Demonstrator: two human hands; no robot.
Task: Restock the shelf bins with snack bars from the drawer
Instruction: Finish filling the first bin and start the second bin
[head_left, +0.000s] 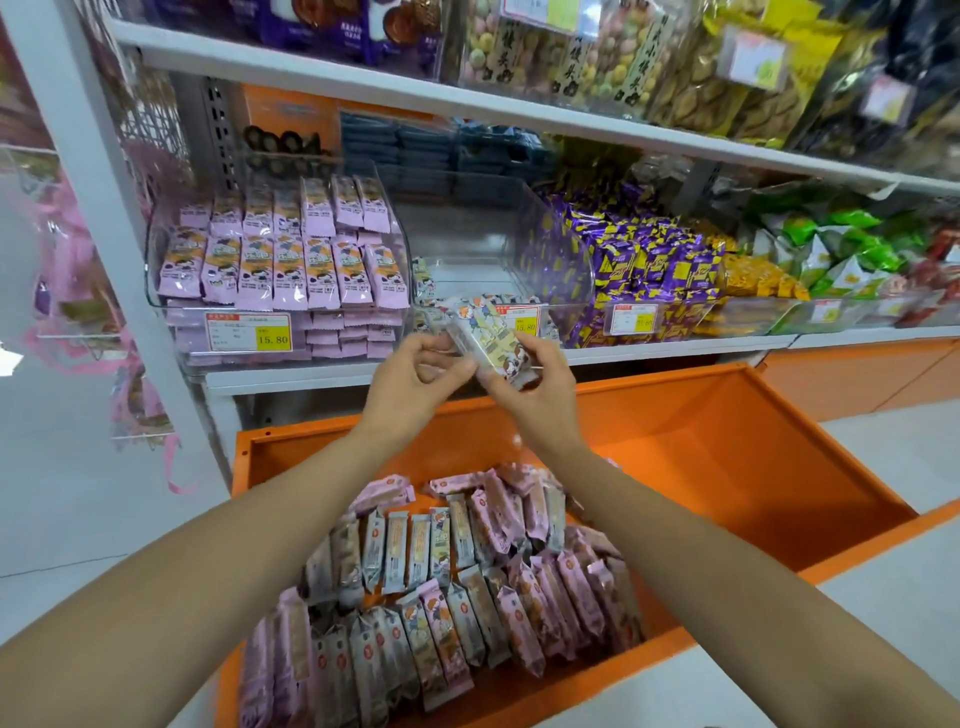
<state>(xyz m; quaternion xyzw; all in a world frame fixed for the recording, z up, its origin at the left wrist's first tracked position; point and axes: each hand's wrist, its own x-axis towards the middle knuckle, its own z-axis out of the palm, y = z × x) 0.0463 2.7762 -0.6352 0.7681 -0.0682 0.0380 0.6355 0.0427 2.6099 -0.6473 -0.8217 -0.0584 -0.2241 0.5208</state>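
In the head view, both hands are raised above the open orange drawer (753, 457) and meet in front of the shelf. The left hand (410, 379) and right hand (543, 389) together hold a stack of snack bars (491, 340) in cream wrappers with cartoon figures; how many bars it holds is hard to tell. The left fingers (441, 345) are curled narrow round the stack's left end, and the right fingers (537, 345) wrap its right side. The stack tilts up and away between them.

Just beyond the fingers and slightly above them stands the clear middle bin (563, 260). It is nearly bare: only a few bars in the same wrapper lie at its left and front, near its price tag (524, 325). To the left of the fingers the pink-bar bin (174, 312) looks full, and so does the bin of purple packets (649, 270) to the right. Below the wrists, the drawer stock (457, 582) lies in loose rows, pink and cream wrappers mixed.

The step in hand looks like squaring up a picked handful on its way to the middle bin, which is the one that most needs filling. The next move calls for lifting the stack over the bin's front lip, then laying the bars down side by side, faces up, in line with those already there. The fingers would need to let go evenly, so the slick wrappers do not fan out or slide back over the lip.
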